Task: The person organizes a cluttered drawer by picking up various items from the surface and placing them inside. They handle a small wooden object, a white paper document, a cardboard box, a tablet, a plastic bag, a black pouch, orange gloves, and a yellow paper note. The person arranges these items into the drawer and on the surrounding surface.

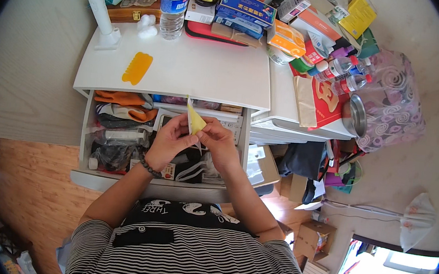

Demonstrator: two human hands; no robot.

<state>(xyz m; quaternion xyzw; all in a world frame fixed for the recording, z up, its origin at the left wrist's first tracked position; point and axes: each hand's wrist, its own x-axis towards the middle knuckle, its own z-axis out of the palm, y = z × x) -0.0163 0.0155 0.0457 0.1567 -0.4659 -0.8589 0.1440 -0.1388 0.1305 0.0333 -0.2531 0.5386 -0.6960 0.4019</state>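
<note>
Both hands meet over an open white drawer point(150, 187). A small pointed piece of yellow and white folded material, paper or thin cloth point(195, 119), stands upright between them. My left hand point(171, 141), with a dark bead bracelet at the wrist, pinches it low on its left side. My right hand point(219, 141) closes on its lower right side. Below the hands the drawer holds orange and grey folded cloth point(123, 105), a clear plastic syringe-like tube point(125, 135), dark plastic bags point(111, 156) and black fabric. The hands hide part of the contents.
On the white cabinet top point(200, 70) lie a yellow comb-like scraper point(137, 68), a water bottle point(174, 4) and a white fly-swatter-shaped device point(95, 1). Several boxes point(246, 9) crowd the back. A metal bowl point(355, 116) sits at the right edge. Cartons point(313, 240) stand on the floor.
</note>
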